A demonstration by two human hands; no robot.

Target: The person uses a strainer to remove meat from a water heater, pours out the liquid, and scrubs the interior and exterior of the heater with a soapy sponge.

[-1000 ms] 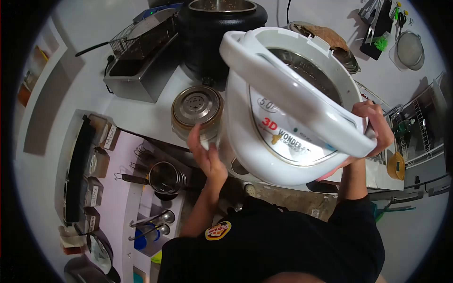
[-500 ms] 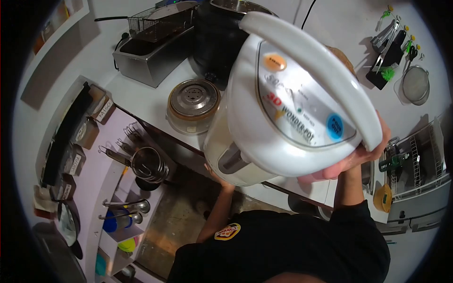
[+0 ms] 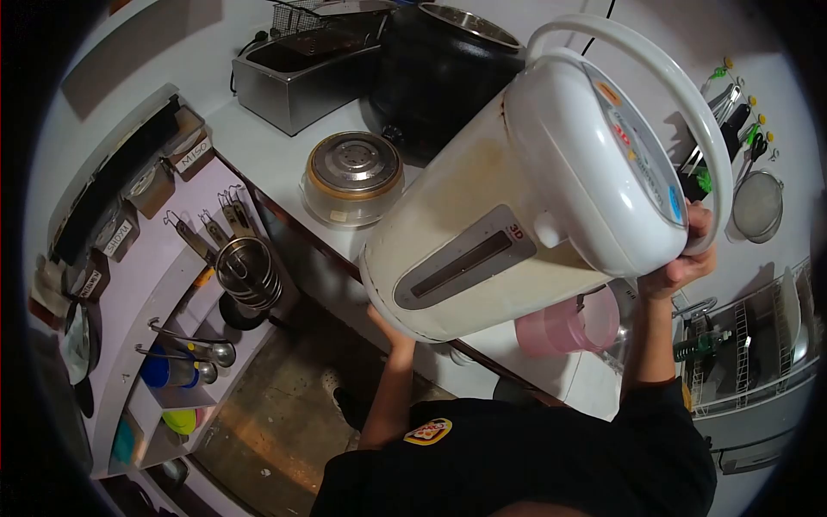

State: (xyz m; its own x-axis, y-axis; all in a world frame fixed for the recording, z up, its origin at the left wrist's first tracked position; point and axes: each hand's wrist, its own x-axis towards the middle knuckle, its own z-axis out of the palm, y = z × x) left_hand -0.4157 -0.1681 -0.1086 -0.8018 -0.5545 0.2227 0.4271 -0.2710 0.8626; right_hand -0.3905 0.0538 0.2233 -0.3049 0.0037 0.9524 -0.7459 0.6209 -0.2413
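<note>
A big white electric thermo pot [image 3: 469,258] is held tilted in the air above the counter edge, its lid end up and to the right. The clear level window on its side and the spout knob face me. My left hand [image 3: 393,329] supports the base from below, with its fingers partly hidden behind the pot. At the lid end, my right hand [image 3: 685,263] is closed around the pot near the foot of its raised carry handle [image 3: 698,103]. On the counter below the pot stands a pink pitcher [image 3: 547,332].
A glass jar with a metal lid [image 3: 353,177], a steel fryer [image 3: 301,82] and a black soup kettle [image 3: 439,86] stand on the counter. Strainers [image 3: 248,271] and ladles [image 3: 202,358] hang at the left shelf. A wire dish rack [image 3: 749,345] is at the right.
The thermo pot has tipped so its side and window now show rather than its lid top. It moved to the right, and the pink pitcher has come into fuller view.
</note>
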